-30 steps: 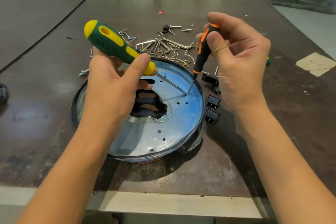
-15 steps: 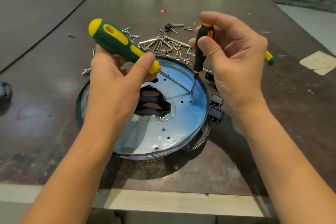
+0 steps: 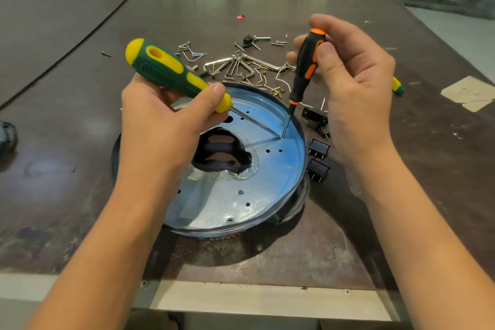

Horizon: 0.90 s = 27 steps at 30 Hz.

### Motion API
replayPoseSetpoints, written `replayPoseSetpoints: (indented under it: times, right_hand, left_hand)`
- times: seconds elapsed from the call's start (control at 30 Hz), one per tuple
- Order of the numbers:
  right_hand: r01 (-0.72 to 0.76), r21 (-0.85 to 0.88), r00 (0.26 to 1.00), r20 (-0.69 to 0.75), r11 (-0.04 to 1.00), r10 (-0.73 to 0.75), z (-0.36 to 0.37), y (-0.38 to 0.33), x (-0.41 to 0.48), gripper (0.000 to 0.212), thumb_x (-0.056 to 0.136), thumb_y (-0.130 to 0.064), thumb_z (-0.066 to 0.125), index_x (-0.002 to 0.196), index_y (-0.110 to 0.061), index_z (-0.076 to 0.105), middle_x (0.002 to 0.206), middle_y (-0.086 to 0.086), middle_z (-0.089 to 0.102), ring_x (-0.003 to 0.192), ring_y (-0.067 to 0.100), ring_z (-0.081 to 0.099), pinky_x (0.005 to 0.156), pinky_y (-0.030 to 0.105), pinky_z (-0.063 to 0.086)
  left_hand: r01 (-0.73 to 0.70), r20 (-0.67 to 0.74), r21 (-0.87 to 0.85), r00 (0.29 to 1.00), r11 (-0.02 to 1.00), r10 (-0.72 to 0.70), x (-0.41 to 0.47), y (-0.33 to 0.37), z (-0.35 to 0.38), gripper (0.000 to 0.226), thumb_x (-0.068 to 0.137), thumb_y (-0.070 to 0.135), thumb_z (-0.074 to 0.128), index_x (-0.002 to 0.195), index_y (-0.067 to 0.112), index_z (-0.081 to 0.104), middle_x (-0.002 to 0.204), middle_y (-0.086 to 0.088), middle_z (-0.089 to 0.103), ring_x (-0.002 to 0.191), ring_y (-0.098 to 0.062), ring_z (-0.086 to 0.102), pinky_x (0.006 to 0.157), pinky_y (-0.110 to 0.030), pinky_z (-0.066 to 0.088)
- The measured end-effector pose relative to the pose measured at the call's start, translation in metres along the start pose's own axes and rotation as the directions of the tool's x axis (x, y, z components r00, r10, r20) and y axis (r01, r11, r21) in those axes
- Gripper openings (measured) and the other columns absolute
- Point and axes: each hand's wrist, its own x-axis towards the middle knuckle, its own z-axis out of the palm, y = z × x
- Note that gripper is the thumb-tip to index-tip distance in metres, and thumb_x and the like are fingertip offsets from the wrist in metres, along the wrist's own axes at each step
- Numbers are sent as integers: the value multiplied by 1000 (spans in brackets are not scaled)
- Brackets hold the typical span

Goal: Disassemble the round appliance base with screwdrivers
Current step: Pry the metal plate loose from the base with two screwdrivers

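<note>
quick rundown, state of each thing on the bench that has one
round appliance base: flat on the table, metal plate exposed, jagged hole at centre
green and yellow screwdriver: gripped in left hand, shaft slanted down onto the plate
black and orange screwdriver: pinched in right hand, near upright, tip on the plate
loose screws and metal clips: removed, scattered behind the base
two black switches: detached, lying right of the base

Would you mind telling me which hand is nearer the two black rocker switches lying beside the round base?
Right. The right hand hovers just above the black rocker switches; the left hand is across the base.
</note>
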Motion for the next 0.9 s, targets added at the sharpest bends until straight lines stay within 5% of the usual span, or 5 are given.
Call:
replayPoseSetpoints:
  times: [0.17, 0.37, 0.47, 0.6, 0.9]
  right_hand:
    - [46, -91, 999, -16, 995, -47, 6, -3, -2, 23, 95, -6, 70, 118, -3, 65, 98, 3, 65, 90, 11, 60, 86, 30, 53]
    - [13, -14, 1000, 20, 1000, -12, 3, -1, -2, 24, 107, -1, 45, 127, 0, 58, 105, 30, 68, 93, 33, 71, 85, 42, 60]
    - [16, -15, 1000, 17, 1000, -16, 2, -2, -2, 18, 106, -5, 51, 121, 1, 57, 96, 34, 63, 85, 34, 64, 81, 52, 56]
    - [34, -65, 999, -7, 997, -34, 2, -2, -2, 26, 96, -1, 69, 120, 0, 59, 94, 20, 63, 84, 24, 62, 82, 47, 57]
    - [-29, -19, 999, 18, 999, 29, -5, 1, 0, 24, 105, 1, 47, 128, 1, 57, 119, 23, 66, 99, 26, 67, 92, 43, 57]
  left_hand:
    - [28, -15, -33, 999, 999, -28, 2, -2, -3, 31, 82, 7, 80, 103, 2, 58, 91, -19, 72, 85, -31, 75, 74, -39, 63]
    - [50, -9, -20, 999, 999, -51, 0, 0, -3, 20, 79, 6, 82, 85, 15, 64, 74, -2, 74, 80, -25, 76, 75, -33, 62]
    - [16, -25, -3, 1000, 1000, -16, -3, 2, 1, 23, 78, 7, 82, 86, 17, 64, 71, 3, 74, 77, -20, 76, 74, -31, 61]
    - [-2, -21, 19, 1000, 1000, 2, -3, 4, 2, 24, 79, 6, 81, 88, 17, 61, 70, 6, 73, 76, -17, 75, 73, -31, 62]
    - [-11, -31, 7, 999, 1000, 11, -2, 5, 3, 28, 81, 4, 79, 101, 9, 60, 79, -3, 73, 83, -25, 75, 76, -34, 62]
